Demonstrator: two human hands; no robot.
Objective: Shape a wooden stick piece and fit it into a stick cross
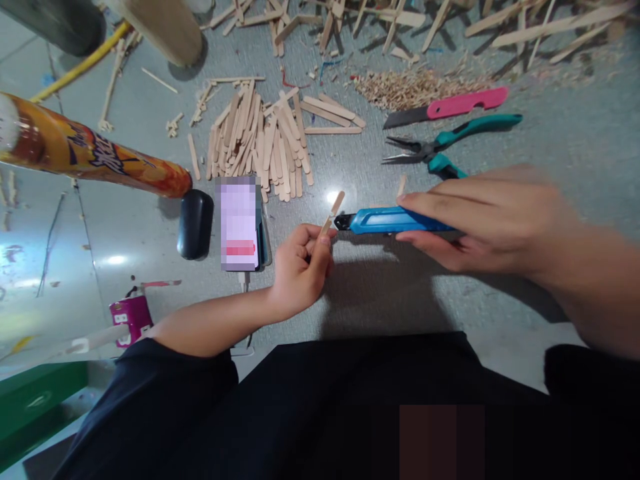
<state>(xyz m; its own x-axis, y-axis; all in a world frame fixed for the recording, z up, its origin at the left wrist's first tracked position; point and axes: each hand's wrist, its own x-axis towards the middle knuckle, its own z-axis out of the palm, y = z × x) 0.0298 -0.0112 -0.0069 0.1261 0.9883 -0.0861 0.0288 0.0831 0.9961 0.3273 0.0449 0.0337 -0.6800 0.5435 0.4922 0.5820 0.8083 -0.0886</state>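
My left hand [306, 261] pinches a short wooden craft stick [338, 203], which slants up and to the right from between thumb and fingers. Gripped in my right hand [480, 220] is a blue utility knife [383, 219]. Its black tip lies against or very close to the stick, just beside my left fingertips; I cannot make out the blade. Part of another craft stick [402, 187] shows above my right fingers. Just beyond that hand lie green-handled long-nose pliers [425, 152] and a pink-handled cutter [467, 103].
Beyond my hands is a heap of craft sticks [260, 137], with wood shavings [405, 88] and stick structures [330, 20] farther back. To the left are a lit phone [240, 223] on a cable, a black case [195, 225], an orange can [95, 148] and a purple socket block [131, 319].
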